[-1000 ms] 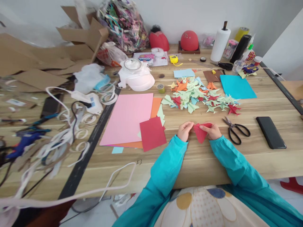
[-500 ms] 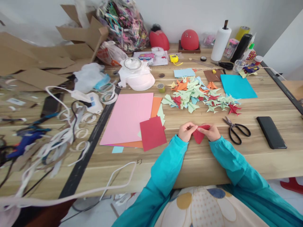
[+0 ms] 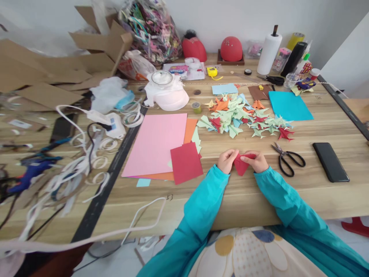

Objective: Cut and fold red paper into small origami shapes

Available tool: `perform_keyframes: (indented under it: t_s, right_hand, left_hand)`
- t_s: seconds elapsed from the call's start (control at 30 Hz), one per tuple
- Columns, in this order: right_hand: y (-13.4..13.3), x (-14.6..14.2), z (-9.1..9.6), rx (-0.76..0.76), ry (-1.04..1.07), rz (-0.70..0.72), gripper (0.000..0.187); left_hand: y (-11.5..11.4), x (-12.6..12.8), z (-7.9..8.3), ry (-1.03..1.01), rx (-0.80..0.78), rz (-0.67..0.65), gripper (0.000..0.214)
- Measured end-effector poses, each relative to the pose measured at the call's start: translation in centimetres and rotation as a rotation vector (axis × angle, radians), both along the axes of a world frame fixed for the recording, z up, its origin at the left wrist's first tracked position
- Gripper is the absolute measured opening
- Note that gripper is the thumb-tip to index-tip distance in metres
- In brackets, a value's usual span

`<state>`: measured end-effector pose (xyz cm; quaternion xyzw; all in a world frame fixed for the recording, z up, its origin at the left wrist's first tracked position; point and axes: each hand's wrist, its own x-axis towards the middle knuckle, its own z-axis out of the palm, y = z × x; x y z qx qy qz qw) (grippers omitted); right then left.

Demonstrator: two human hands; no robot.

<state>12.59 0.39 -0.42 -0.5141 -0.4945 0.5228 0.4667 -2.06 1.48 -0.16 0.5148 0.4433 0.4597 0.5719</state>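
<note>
A small piece of folded red paper (image 3: 241,166) is held between my two hands, low over the front of the table. My left hand (image 3: 226,160) pinches its left edge between thumb and fingers. On the other side, my right hand (image 3: 256,161) grips the upper right part, thumb lying across the front. The paper narrows to a point at the bottom. Beyond my hands lies a heap of folded paper cranes (image 3: 235,113) in pale green, orange, red and blue. To the left, a stack of red paper (image 3: 186,163) overlaps a large pink sheet (image 3: 158,142).
Black-handled scissors (image 3: 290,158) and a phone (image 3: 331,161) lie to the right. A turquoise sheet (image 3: 290,105) is behind them. Tangled cords, a power strip (image 3: 115,125) and a blue glue gun (image 3: 30,173) crowd the left side. A yellow tape measure (image 3: 211,71) sits at the back.
The thumb and fingers of my left hand have shifted slightly left along the red paper, showing more of its upper left part. My right hand stays nearly in place.
</note>
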Motion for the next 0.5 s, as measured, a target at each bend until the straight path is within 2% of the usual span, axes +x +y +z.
perform_keyframes:
  t_s: [0.23,0.5]
  right_hand:
    - [0.07,0.03,-0.12,-0.071,0.026,-0.001,0.027]
    - [0.05,0.22,-0.4,-0.055,0.055,0.039,0.031]
  left_hand:
    - [-0.22,0.08,0.27,0.13,0.141,0.028,0.03]
    - [-0.55,0.31,0.32,0.192,0.162,0.02,0.029]
